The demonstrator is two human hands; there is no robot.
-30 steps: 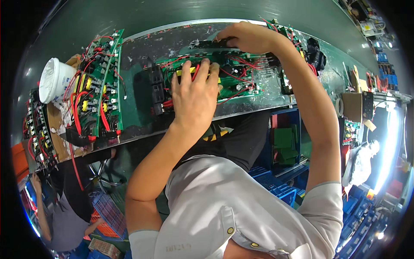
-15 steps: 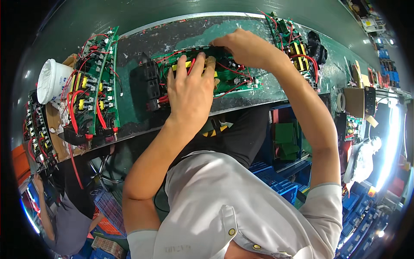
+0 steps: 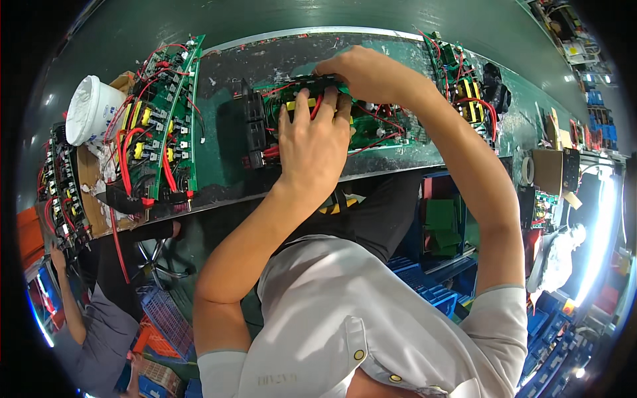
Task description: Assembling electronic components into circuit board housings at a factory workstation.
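Note:
A green circuit board assembly (image 3: 388, 127) lies on the bench in front of me. It carries red wires, yellow-wrapped parts and a black block (image 3: 254, 126) at its left end. My left hand (image 3: 313, 147) rests on top of it, fingers spread and pointing away from me, and covers its middle. Over the far edge of the same board bends my right hand (image 3: 373, 74). Its fingers are curled down beside a dark strip at that edge; the thumb and whatever lies between the fingertips are hidden.
More wired boards (image 3: 159, 126) stand at the left beside a white bucket (image 3: 96, 109). Another board assembly (image 3: 464, 89) is to the right, next to a black bundle (image 3: 496, 89). A co-worker's arm (image 3: 70, 298) shows at lower left; blue crates (image 3: 431, 285) sit below the bench.
The whole view has shifted slightly. Along the board's far edge, my right hand has moved a little to the left. My left hand keeps its place on the board.

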